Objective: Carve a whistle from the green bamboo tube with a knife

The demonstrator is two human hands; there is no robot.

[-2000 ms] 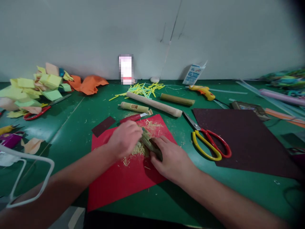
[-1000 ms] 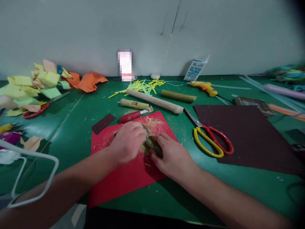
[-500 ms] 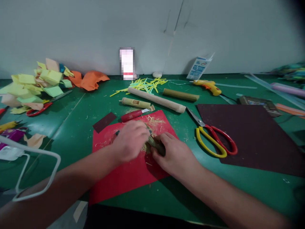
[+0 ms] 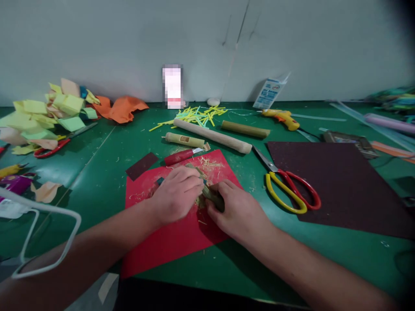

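Observation:
My right hand (image 4: 238, 205) is wrapped round a dark greenish bamboo piece (image 4: 215, 201) over a red sheet (image 4: 171, 237). My left hand (image 4: 178, 192) is closed at the far end of that piece; a dark tool end (image 4: 159, 181) shows beyond its knuckles, mostly hidden by the fingers. Pale shavings (image 4: 210, 163) lie on the sheet. Just behind the hands are a red-handled knife (image 4: 180, 157), a bamboo tube with a square notch (image 4: 184, 139), and a long pale stick (image 4: 214, 136).
Scissors with yellow and red handles (image 4: 287, 185) lie right of my right hand, beside a dark sheet (image 4: 333, 185). Farther back are a yellow glue gun (image 4: 282, 118), cut straws (image 4: 197, 115) and a lit phone (image 4: 173, 86). Folded papers (image 4: 48, 112) and a white wire frame (image 4: 76, 224) are at left.
My left hand has shifted slightly and looks less blurred; more of the bamboo and the dark tool end shows. My right hand keeps its hold almost unmoved.

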